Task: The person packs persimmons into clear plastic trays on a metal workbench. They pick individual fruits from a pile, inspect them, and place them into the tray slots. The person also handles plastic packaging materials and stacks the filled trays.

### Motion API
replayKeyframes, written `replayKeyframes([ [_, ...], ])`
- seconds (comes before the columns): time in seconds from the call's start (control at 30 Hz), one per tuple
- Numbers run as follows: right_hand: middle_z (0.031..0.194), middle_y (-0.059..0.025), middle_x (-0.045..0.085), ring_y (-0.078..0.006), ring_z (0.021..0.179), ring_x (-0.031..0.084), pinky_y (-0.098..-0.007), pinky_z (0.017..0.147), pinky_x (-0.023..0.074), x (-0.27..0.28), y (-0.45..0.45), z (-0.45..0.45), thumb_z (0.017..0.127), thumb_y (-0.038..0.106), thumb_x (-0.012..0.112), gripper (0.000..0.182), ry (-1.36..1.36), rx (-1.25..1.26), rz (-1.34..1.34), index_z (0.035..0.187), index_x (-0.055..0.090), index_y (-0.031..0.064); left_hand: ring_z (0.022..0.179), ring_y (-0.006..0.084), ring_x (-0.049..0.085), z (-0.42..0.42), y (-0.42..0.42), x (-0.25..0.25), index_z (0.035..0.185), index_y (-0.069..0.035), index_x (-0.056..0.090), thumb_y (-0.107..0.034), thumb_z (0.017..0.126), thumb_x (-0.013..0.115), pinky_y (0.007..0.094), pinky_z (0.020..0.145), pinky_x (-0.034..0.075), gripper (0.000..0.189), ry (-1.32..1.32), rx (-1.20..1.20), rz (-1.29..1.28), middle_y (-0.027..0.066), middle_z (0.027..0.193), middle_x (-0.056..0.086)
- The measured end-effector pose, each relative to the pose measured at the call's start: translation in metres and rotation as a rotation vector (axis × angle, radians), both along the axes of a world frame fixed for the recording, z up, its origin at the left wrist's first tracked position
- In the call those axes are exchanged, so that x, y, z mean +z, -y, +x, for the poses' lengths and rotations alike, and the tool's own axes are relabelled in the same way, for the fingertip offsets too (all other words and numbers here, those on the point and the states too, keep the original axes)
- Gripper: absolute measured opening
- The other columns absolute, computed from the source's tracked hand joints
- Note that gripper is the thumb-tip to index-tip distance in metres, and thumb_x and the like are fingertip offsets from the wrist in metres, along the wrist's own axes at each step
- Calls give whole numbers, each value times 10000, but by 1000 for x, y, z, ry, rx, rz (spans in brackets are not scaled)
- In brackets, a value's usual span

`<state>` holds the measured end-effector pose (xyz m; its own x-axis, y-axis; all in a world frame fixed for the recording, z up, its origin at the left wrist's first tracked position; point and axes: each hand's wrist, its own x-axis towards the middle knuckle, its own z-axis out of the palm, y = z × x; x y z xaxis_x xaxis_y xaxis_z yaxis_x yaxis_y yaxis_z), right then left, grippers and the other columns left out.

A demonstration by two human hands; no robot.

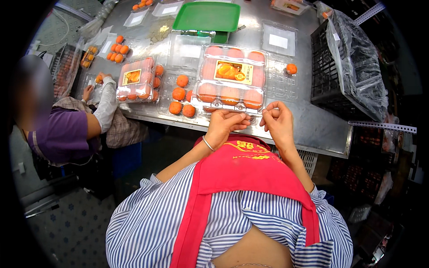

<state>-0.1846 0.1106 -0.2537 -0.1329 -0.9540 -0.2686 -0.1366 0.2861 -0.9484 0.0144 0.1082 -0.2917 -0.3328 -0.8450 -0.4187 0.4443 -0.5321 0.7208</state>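
Note:
A closed clear plastic clamshell box (207,72) of orange persimmon-like fruits, with a printed label on its lid, sits before me near the steel table's front edge. My left hand (225,125) is at the middle of its front rim, thumb extended over curled fingers. At the front right corner is my right hand (277,122), thumb and fingertips drawn together. Whether either hand grips the rim is unclear. Left of the box, an open clear tray (167,100) holds several loose orange fruits (178,94), partly covered by the box.
Another filled, labelled box (134,78) stands left. Beyond mine lies a green tray (206,16). One fruit (291,69) rests in an open tray at right, near a black crate (330,67) lined with plastic film. A co-worker (67,130) handles fruit at far left.

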Motion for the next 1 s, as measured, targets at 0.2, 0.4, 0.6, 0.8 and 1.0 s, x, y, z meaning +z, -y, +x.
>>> replayKeyframes([
  [0.2,603,-74,663,-89,485,574,-237,456,429,6,1,5,884,5,616,80,-114,-3,-91,932,555,-17,880,195,752,-13,-1,-5,1122,74,693,-89,972,686,274,755,625,221,45,53,21,162,1036,755],
  [0.4,641,-80,655,-100,527,580,-233,478,421,6,0,5,884,-41,596,164,235,-104,51,1026,529,3,869,205,758,-21,1,-1,1109,84,694,-96,984,667,269,733,618,221,113,58,59,157,1024,758],
  [0.6,680,-75,640,-96,519,548,-228,458,394,20,-2,5,896,-59,612,330,454,-190,102,1175,454,16,848,209,763,-25,0,-1,1098,75,701,-100,986,667,269,708,615,210,196,64,1,153,998,760],
  [0.8,689,-77,637,-94,515,526,-214,467,384,61,-2,2,918,-41,629,379,579,-136,-15,1249,449,-1,828,207,761,-26,-1,-2,1080,75,702,-134,1000,656,274,708,614,228,262,15,0,150,967,760],
  [1.0,684,-55,640,-82,526,546,-203,467,371,35,0,-12,958,93,656,495,636,-50,213,1396,483,-60,855,208,760,-21,0,0,1092,56,694,-168,1007,659,281,729,612,242,160,-26,-4,150,966,755],
])
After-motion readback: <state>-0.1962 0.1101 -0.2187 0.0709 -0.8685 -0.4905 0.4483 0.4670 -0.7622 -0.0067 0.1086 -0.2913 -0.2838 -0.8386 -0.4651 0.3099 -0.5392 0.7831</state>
